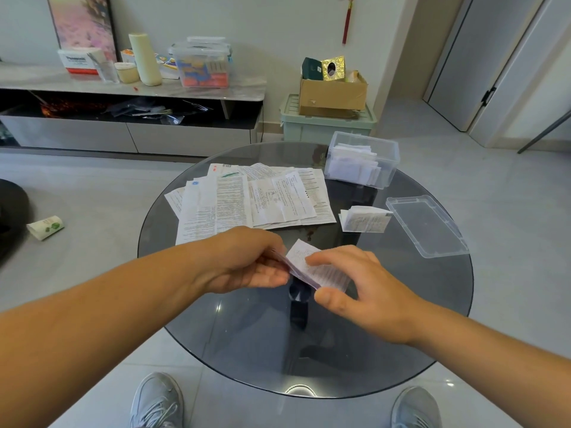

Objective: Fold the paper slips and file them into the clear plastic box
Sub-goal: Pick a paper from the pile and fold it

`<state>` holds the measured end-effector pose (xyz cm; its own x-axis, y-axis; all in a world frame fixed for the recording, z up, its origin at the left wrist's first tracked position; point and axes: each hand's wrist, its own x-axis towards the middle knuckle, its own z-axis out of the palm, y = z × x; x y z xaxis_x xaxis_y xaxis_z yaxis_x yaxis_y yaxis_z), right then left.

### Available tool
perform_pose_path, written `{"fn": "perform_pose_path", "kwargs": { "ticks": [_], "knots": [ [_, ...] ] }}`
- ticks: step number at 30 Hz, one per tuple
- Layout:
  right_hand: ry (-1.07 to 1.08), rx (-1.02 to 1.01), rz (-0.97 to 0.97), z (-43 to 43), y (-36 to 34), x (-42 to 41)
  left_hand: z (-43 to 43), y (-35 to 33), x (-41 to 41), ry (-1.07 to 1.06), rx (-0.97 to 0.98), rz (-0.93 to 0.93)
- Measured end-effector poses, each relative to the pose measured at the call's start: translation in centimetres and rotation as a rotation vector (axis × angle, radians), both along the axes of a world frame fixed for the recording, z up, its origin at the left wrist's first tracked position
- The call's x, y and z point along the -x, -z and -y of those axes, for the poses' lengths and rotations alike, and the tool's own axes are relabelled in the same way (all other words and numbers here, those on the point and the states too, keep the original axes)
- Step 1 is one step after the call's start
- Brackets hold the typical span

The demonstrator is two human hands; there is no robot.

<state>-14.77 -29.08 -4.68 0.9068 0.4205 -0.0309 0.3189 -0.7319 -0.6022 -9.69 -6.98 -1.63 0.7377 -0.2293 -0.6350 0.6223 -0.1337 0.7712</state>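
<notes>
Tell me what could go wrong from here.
The left hand and right hand pinch the paper slip between them, not flat on the table, so the crease may come out crooked.
The clear plastic box looks well filled and sits near the far edge; pushing more in could shove it off.
The lid lies near the right edge; a reaching arm might knock it.

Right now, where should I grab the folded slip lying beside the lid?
Probably pinch the folded slip by its far edge, which seems lifted off the glass table, coming from above; the rest lies flat, and the lid sits close on its right.
</notes>
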Motion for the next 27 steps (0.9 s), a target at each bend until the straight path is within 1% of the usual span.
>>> {"fn": "perform_pose_path", "kwargs": {
  "ticks": [2, 4, 7, 9, 10, 12, 14, 16, 18, 20, 22, 24, 27],
  "knots": [
    [0.039, -0.090, -0.018, -0.2, -0.1, 0.0, 0.1, 0.0, 0.0, -0.039, 0.047, -0.042],
    [0.109, -0.130, 0.008, -0.3, 0.1, 0.0, 0.0, -0.1, 0.1, -0.062, 0.107, -0.086],
    [0.227, -0.130, 0.048, -0.1, 0.3, -0.5, -0.1, 0.0, 0.2, -0.085, 0.168, -0.119],
    [0.270, -0.099, 0.078, 0.2, 0.2, -0.9, -0.1, 0.0, 0.3, -0.064, 0.137, -0.090],
    [0.281, -0.065, 0.076, 0.3, 0.1, -1.1, -0.1, 0.0, 0.4, -0.020, 0.089, -0.053],
    [0.292, 0.013, 0.048, 0.3, 0.3, -1.5, 0.1, 0.2, 0.7, 0.119, -0.100, 0.086],
    [0.304, 0.082, 0.046, 0.3, 0.6, -1.9, 0.4, 0.6, 0.9, 0.243, -0.374, 0.307],
    [0.301, 0.156, 0.088, 0.2, 1.1, -2.2, 0.6, 1.1, 0.8, 0.295, -0.640, 0.536],
    [0.284, 0.161, 0.119, 0.1, 1.5, -2.4, 0.7, 1.6, 0.6, 0.320, -0.810, 0.732],
    [0.267, 0.144, 0.147, 0.2, 1.8, -2.4, 1.0, 2.1, 0.5, 0.378, -0.848, 0.828],
    [0.255, 0.157, 0.195, 0.2, 2.1, -2.4, 1.3, 2.3, 0.3, 0.417, -0.857, 0.854],
    [0.244, 0.203, 0.248, 0.2, 2.2, -2.5, 1.7, 2.4, 0.0, 0.408, -0.852, 0.848],
    [0.208, 0.251, 0.286, 0.1, 2.2, -2.5, 2.2, 2.1, -0.7, 0.335, -0.750, 0.786]
  ]
}}
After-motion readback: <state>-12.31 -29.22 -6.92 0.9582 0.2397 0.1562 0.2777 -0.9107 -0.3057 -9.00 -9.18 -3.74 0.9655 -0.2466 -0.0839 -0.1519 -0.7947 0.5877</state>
